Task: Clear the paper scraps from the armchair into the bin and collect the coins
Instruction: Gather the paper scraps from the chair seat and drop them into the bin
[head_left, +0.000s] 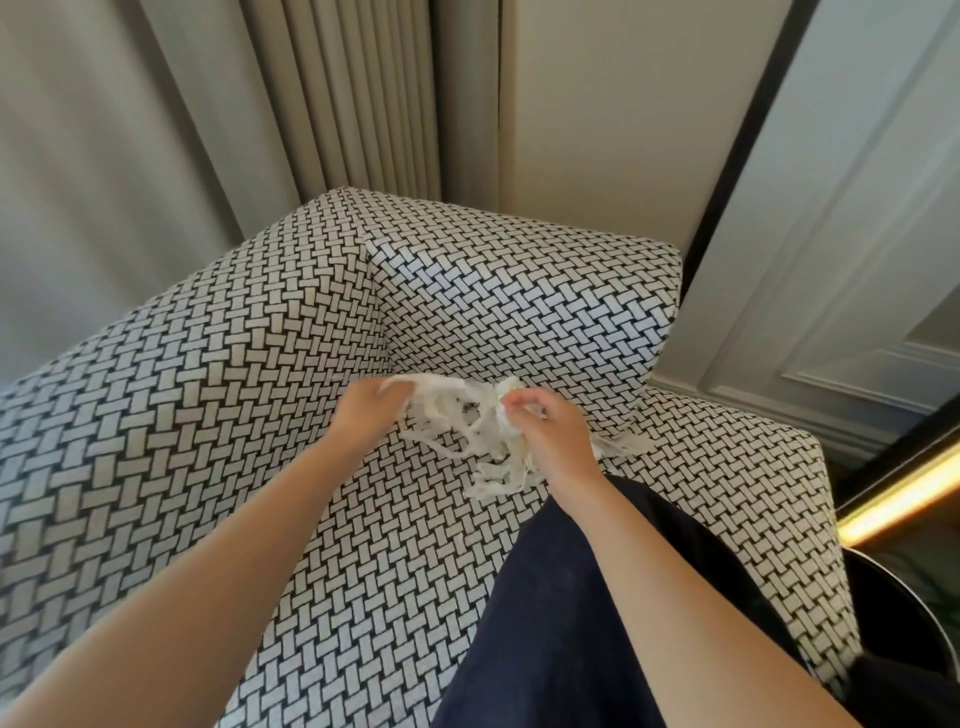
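A tangle of white paper scraps (470, 423) hangs just above the seat of the black-and-white woven armchair (208, 395), near its back corner. My left hand (366, 410) grips the left end of the strips. My right hand (550, 436) is closed on the bunched right part, with loose strips trailing down onto the seat below it. Only the curved dark rim of the bin (904, 608) shows, at the lower right beside the chair's arm. No coins are visible.
My dark-clothed leg (571, 623) rests on the seat's front right. Pleated curtains (332, 93) hang behind the chair. A panelled white wall (831, 260) and a lit strip (904, 493) stand to the right.
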